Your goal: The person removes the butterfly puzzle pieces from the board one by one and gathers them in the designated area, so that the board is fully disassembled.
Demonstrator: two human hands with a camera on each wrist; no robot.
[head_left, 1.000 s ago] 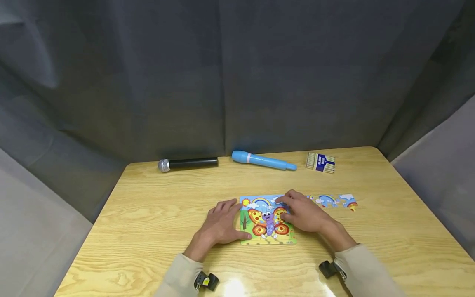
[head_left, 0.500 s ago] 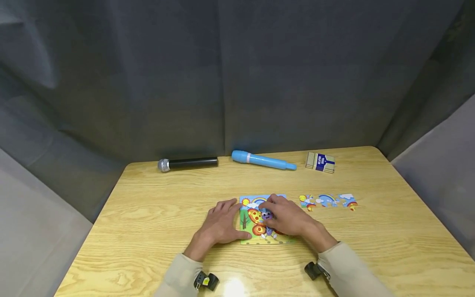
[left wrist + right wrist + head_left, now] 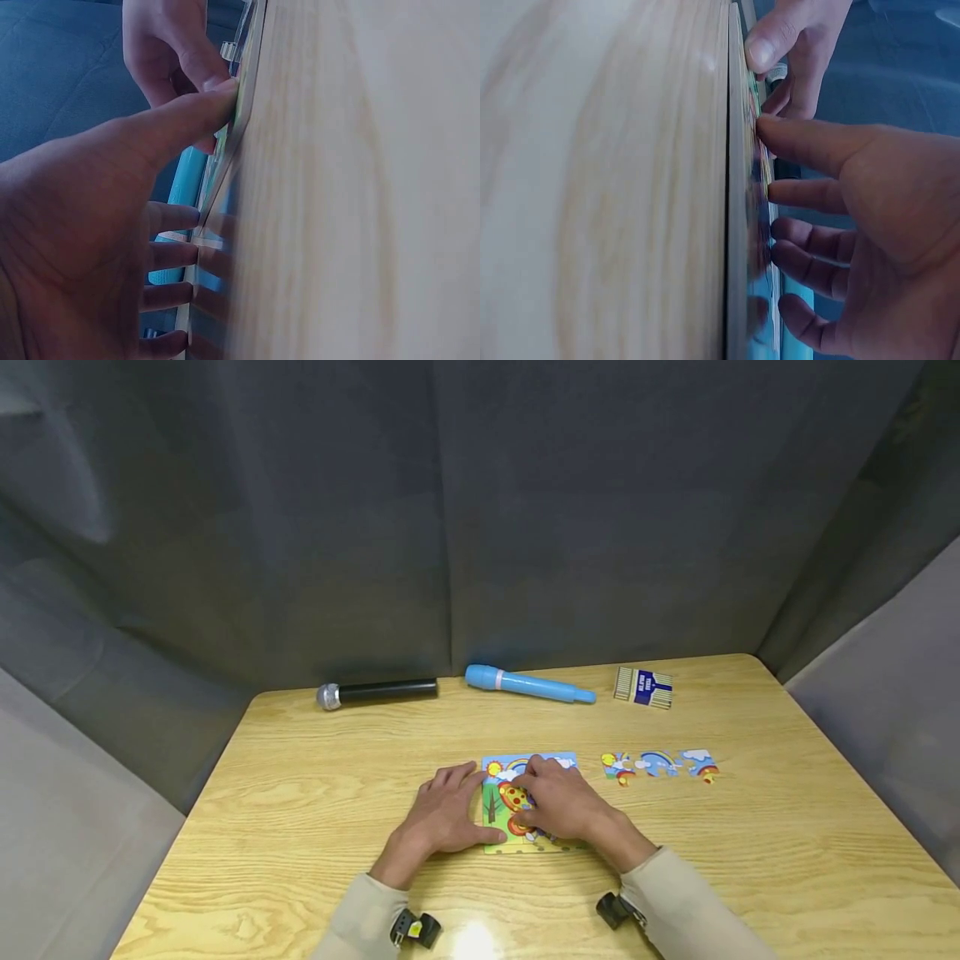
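My left hand (image 3: 444,817) lies flat, bracing the puzzle (image 3: 501,802) at its nine o'clock edge; my right hand (image 3: 561,806) presses spread fingers on it, mid-table. Loose pieces (image 3: 658,765) sit at three o'clock.

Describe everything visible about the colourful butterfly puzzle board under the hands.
The flat square butterfly puzzle board lies on the light wooden table. Its picture shows a sun, a rainbow, clouds, a tree and orange spotted wings. The left hand rests against its left edge, thumb at the near corner. The right hand covers its right half, fingertips on the picture.
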